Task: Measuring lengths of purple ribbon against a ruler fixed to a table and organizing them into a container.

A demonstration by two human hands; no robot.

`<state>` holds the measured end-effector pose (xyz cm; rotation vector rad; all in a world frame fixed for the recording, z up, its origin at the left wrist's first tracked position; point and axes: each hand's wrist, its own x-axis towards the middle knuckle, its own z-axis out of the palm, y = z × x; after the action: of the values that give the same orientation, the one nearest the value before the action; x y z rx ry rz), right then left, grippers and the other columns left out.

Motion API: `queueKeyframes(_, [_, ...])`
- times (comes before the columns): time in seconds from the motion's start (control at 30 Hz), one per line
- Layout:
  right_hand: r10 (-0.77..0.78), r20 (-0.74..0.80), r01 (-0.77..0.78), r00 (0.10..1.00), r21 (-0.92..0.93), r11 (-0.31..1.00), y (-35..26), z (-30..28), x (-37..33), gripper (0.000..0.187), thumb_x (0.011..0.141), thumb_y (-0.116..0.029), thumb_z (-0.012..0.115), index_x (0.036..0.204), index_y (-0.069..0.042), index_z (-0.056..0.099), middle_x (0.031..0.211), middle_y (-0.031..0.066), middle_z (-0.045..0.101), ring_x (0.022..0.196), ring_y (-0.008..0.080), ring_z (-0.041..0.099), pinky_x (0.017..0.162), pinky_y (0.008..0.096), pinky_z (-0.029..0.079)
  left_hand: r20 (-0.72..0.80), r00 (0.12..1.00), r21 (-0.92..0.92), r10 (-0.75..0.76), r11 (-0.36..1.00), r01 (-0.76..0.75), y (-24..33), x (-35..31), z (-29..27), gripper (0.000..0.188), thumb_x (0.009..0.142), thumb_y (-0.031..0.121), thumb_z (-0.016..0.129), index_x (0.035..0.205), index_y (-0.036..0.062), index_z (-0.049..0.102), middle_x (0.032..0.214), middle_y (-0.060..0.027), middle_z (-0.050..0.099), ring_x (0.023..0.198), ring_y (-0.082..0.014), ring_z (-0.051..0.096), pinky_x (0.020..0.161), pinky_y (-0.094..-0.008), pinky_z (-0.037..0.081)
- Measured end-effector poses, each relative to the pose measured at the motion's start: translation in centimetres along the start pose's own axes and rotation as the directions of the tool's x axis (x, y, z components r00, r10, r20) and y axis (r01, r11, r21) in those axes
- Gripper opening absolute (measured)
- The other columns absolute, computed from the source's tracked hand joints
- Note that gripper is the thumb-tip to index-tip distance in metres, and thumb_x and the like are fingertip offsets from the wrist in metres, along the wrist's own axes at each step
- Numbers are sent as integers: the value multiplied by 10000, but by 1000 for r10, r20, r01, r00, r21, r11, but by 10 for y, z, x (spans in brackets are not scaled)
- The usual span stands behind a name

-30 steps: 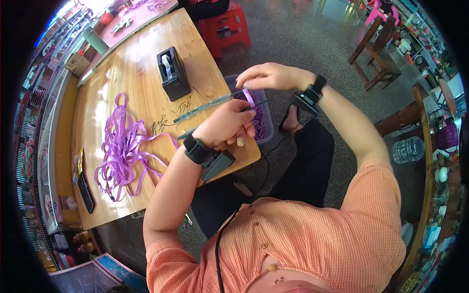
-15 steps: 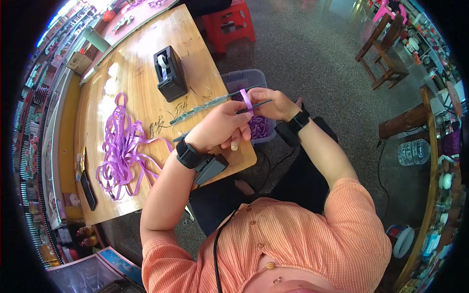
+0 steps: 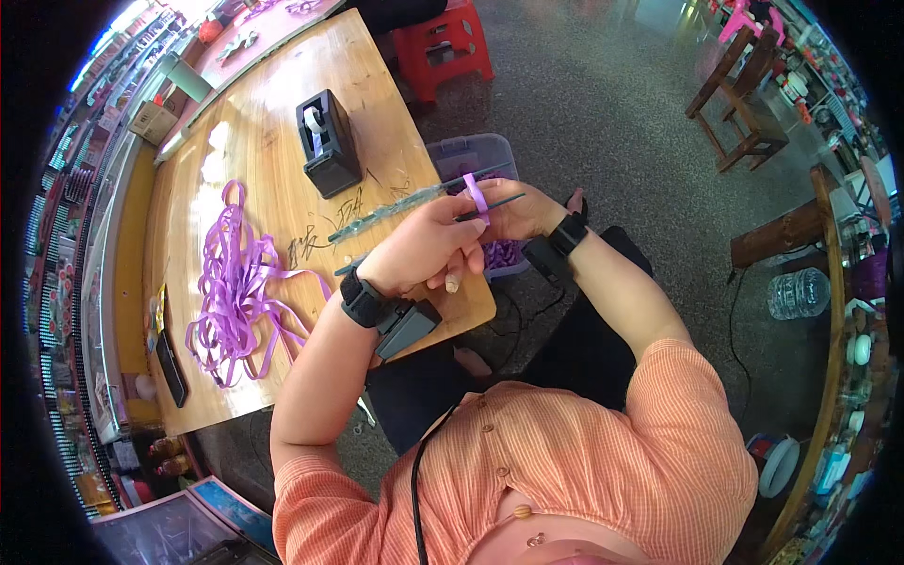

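Observation:
Over the table's right edge my two hands meet around a purple ribbon (image 3: 475, 192), which stands in a loop over a thin dark green stick (image 3: 508, 200). My left hand (image 3: 426, 243) is closed on the stick and the ribbon's lower part, with a light wrap on one fingertip. My right hand (image 3: 524, 211) is closed at the ribbon's far side; its fingertips are partly hidden behind the ribbon and the stick. Beyond my left hand lies a bundle of thin green sticks (image 3: 377, 217) in clear wrap. A tangled pile of purple ribbon (image 3: 231, 292) lies to the left.
A black tape dispenser (image 3: 330, 155) stands on the wooden table (image 3: 254, 122). Under the table's right edge is a clear plastic bin (image 3: 480, 146) with purple pieces. A dark phone-like object (image 3: 171, 372) lies near the left edge. A red stool (image 3: 443, 47) and wooden chair (image 3: 744, 104) stand beyond.
My right hand has shifted slightly down, its fingers sinking behind the ribbon loop and stick. My left hand and the stick stay almost in place.

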<state>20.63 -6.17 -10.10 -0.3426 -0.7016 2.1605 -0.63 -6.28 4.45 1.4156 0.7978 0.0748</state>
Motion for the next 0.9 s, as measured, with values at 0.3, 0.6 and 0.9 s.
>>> queueKeyframes(0.3, [-90, -261, 78, 961, -55, 995, 13, 26, -12, 306, 1024, -213, 520, 1286, -68, 585, 1149, 63, 669, 1077, 215, 657, 989, 478, 531, 15, 1000, 19, -10, 1000, 10, 1, -1, -1, 414, 1040, 204, 508, 1390, -15, 466, 751, -37, 652, 505, -42, 547, 385, -180, 364])
queueKeyframes(0.6, [-126, -186, 158, 974, 172, 972, 14, 47, -16, 442, 1013, -384, 477, 1241, -29, 607, 1189, 135, 660, 1039, 269, 656, 959, 475, 499, -5, 1000, 101, -9, 995, 9, 7, -6, 2, 346, 1038, 178, 501, 1323, -17, 528, 731, -46, 662, 474, -69, 550, 397, -201, 388])
queueKeyframes(0.9, [-70, -342, 100, 937, 72, 992, -3, 52, -16, 323, 992, -290, 576, 1110, -1, 662, 826, 18, 613, 718, 127, 544, 870, 399, 536, -382, 904, 373, 190, 927, -38, 11, -4, -9, 326, 990, 251, 609, 1147, -33, 642, 637, -39, 630, 438, -92, 526, 401, -241, 391])
